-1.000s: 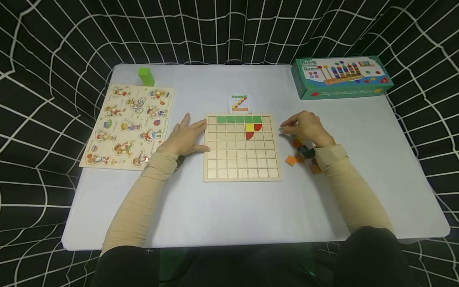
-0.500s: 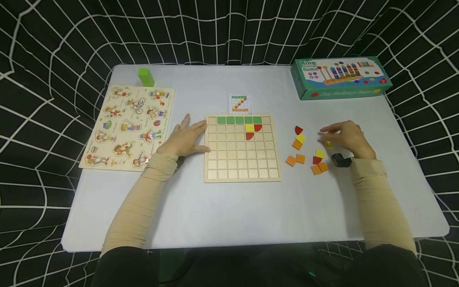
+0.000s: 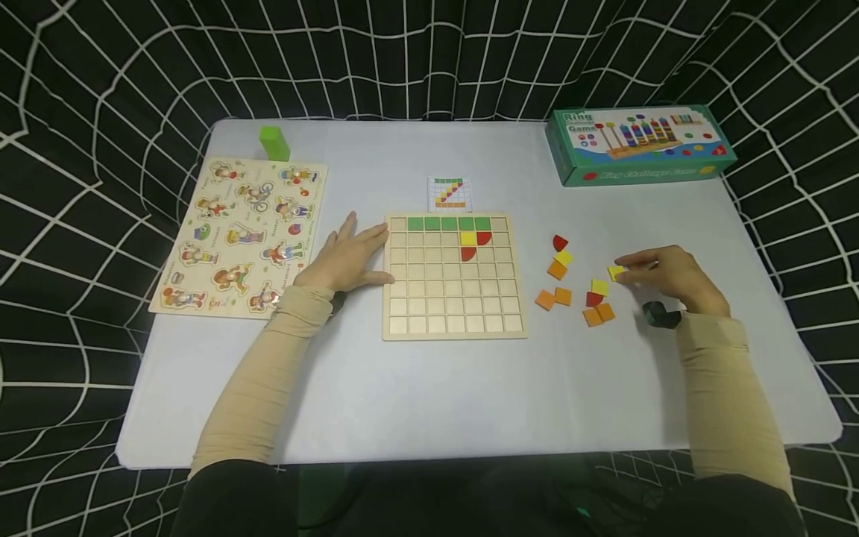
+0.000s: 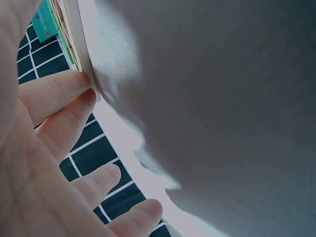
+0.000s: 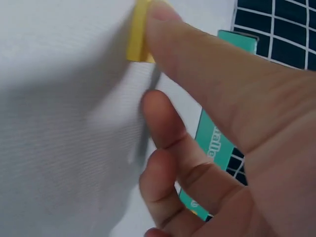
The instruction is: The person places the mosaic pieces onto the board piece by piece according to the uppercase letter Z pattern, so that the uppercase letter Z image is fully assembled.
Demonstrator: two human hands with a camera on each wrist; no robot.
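My left hand (image 3: 345,259) lies with fingers spread at the left edge of a wooden grid board (image 3: 436,334); in the left wrist view, fingertips touch the board's edge (image 4: 79,39). Several green square tiles (image 3: 449,224) fill part of its top row. Below them sit a yellow tile (image 3: 467,238) and two red quarter-round tiles (image 3: 484,238). To the right of the board, my right hand (image 3: 674,276) pinches a yellow square tile (image 3: 614,274) between thumb and forefinger. The right wrist view shows the thumb against this yellow tile (image 5: 138,37).
Loose orange tiles (image 3: 545,300), a yellow tile (image 3: 599,287) and red tiles (image 3: 560,243) lie between board and right hand. A pattern card (image 3: 450,195) is behind the board. A picture puzzle (image 3: 244,239) and green block (image 3: 274,143) stand left, a game box (image 3: 640,145) back right.
My right hand has moved right and slightly nearer, away from the board's side, and has taken hold of the yellow tile. The left hand has stayed in place.
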